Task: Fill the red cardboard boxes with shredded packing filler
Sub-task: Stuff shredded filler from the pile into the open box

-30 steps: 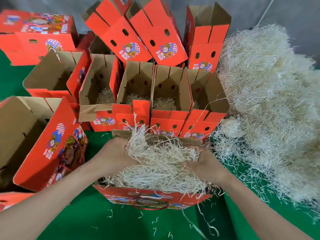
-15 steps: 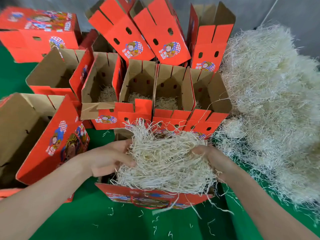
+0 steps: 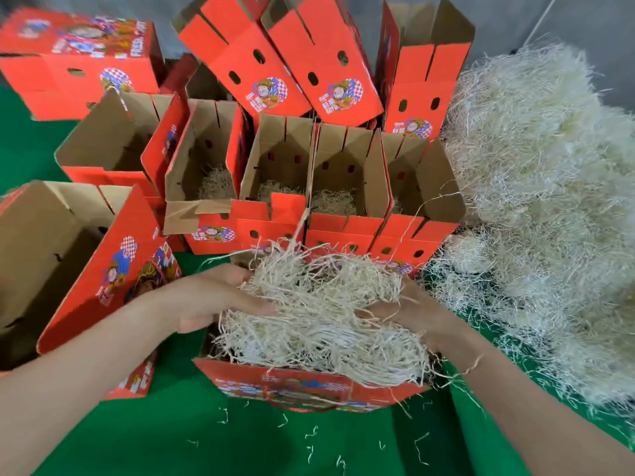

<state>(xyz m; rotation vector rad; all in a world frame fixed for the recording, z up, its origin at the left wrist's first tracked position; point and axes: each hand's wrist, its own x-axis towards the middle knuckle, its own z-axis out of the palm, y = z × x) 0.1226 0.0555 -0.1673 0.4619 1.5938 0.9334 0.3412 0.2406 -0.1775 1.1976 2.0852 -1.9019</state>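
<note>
Gripping the filler (image 3: 316,324) apart at 9 and 3 o'clock, the left hand (image 3: 213,297) and right hand (image 3: 414,316) are best tucking overhang into the box (image 3: 292,386).

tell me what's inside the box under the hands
Filler heaped above the box rim, gripped by the left hand and right hand. The box floor is hidden beneath it.

Bright even light from above, soft shadows inside the boxes (image 3: 278,156), slight blur, wide-angle bowing at edges
</note>
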